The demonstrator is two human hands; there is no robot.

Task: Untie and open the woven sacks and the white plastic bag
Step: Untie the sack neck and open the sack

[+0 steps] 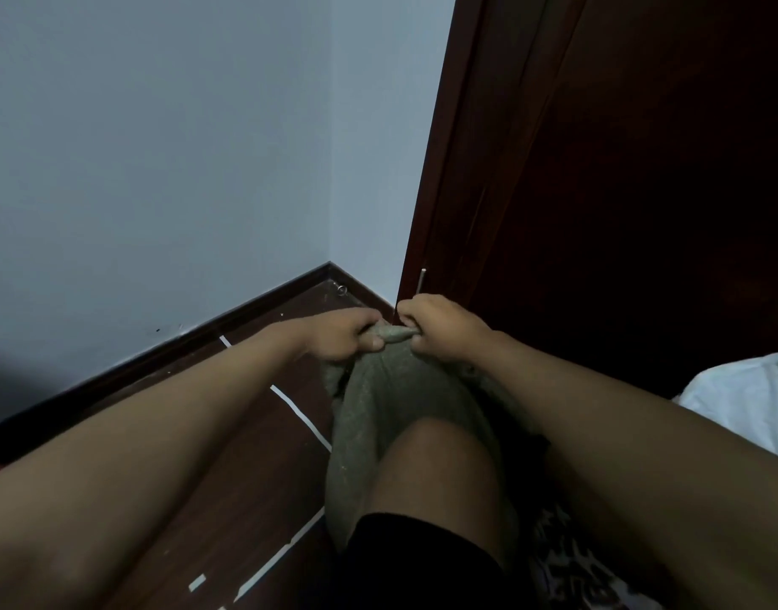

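One bare knee [426, 473] fills the bottom of my feed, with the grey-green woven sack [378, 416] propped against it on the dark floor [246, 455] (white tape lines cross it). Beyond, my left hand [338, 334] and right hand [440, 330] each clench the sack's twisted neck, possibly a knot, before the wall corner [330, 169] and door [620, 169].

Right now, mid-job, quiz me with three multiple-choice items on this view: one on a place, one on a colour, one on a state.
1. Where is the white bag? A right edge; B left wall; C between the hands
2. What colour is the sack? A red; B grey-green; C blue
3. What are the hands doing? A hanging idle; B both gripping the sack's bunched top; C flat on the floor

Key: 1 A, it shows beyond the right forearm. 2 B, dull grey-green weave. 3 B, left hand and right hand curl round the top.
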